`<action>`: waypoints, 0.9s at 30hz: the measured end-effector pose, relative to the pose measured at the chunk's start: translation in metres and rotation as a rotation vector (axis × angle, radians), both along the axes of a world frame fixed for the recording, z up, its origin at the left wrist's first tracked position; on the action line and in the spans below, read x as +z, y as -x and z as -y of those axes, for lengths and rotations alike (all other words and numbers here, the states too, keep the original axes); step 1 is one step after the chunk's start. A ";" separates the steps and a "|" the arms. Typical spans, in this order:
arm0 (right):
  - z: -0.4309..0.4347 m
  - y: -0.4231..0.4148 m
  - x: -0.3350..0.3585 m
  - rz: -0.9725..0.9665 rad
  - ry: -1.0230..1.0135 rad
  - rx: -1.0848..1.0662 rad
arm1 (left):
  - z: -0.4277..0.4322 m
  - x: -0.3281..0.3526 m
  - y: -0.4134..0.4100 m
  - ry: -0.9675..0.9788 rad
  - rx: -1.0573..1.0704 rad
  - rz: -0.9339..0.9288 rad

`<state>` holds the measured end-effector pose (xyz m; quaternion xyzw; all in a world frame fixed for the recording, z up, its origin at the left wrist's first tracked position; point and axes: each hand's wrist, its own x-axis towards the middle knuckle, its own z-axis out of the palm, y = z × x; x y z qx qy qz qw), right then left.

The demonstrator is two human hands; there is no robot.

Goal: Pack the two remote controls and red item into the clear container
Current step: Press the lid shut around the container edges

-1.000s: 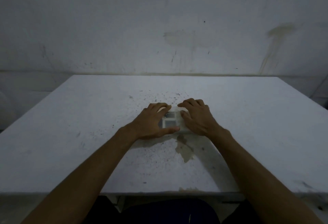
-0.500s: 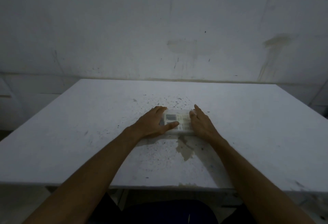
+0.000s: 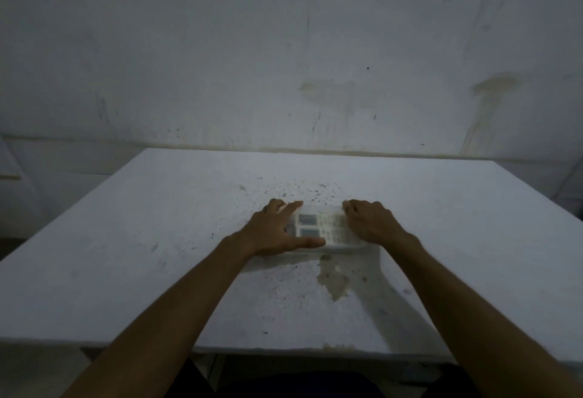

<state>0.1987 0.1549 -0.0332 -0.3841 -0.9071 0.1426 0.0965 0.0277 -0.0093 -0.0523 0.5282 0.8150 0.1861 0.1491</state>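
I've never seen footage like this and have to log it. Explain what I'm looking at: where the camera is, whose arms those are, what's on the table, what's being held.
There is no machine here. The camera sits on a person's head and looks forward and down, so the two bare arms reaching in from the bottom are that person's own. They work at a stained white table set against a wall. The left hand and right hand rest on the two ends of a clear container. Through it you can see two remote controls lying side by side. A red item is not visible. Whether the hands grip or merely press is unclear.
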 end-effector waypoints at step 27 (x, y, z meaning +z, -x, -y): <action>-0.084 0.008 0.037 -0.893 0.673 -0.072 | -0.105 0.032 0.046 -0.494 0.051 0.372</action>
